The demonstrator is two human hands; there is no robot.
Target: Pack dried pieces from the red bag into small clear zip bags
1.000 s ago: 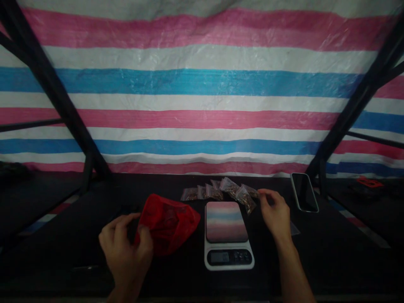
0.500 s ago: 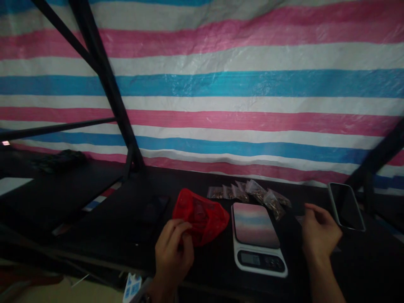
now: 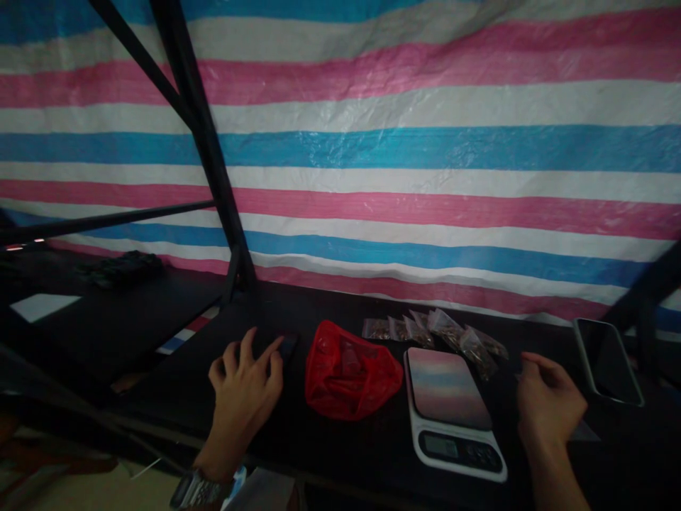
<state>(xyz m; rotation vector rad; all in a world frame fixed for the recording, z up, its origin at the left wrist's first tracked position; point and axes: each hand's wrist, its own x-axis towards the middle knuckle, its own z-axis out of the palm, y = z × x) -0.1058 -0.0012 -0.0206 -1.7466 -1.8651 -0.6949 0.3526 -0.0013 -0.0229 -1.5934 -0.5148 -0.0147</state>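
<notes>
Left hand [image 3: 245, 380] spread open, fingertips on a dark object [image 3: 287, 345], maybe a phone; right hand [image 3: 550, 402] loosely curled, empty, beside scale [image 3: 452, 408].

Your left hand [image 3: 245, 383] covers most of a dark flat object [image 3: 287, 345] at its one o'clock; what it is stays unclear. The small bags' [image 3: 436, 332] contents are too small to identify.

A striped tarp [image 3: 404, 156] in pink, white and blue hangs as the back wall behind a dark desk [image 3: 372, 447]. Black metal struts [image 3: 205, 142] slant up at the left, with another at the far right. The light is dim.
</notes>
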